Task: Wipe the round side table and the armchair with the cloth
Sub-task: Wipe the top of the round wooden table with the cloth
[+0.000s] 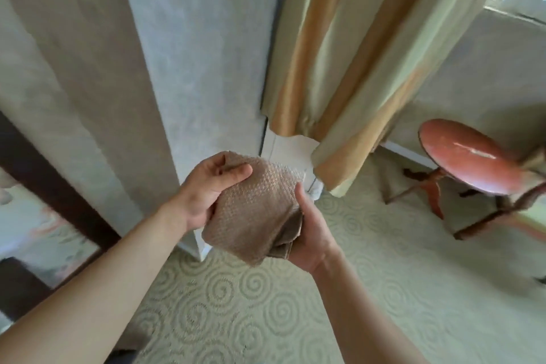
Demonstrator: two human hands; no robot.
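Cloth [260, 210]: tan, waffle-textured, folded into a thick pad; held in the air between both hands, above the swirl-patterned carpet [236, 304].
Left hand [206, 189]: closed on the pad's upper left edge, thumb laid across the top.
Right hand [310, 227]: cupped under the lower right corner, thumb pressed on the face; loose layers are gathered in the palm.
Round side table [464, 156]: reddish top, well apart to the right, not yet touched.
Armchair: only a wooden edge [502, 210] is seen at the right, identity uncertain.
Step judged: cloth being folded.
Advice: hanging layers are best tucked in so that a flat face is presented.
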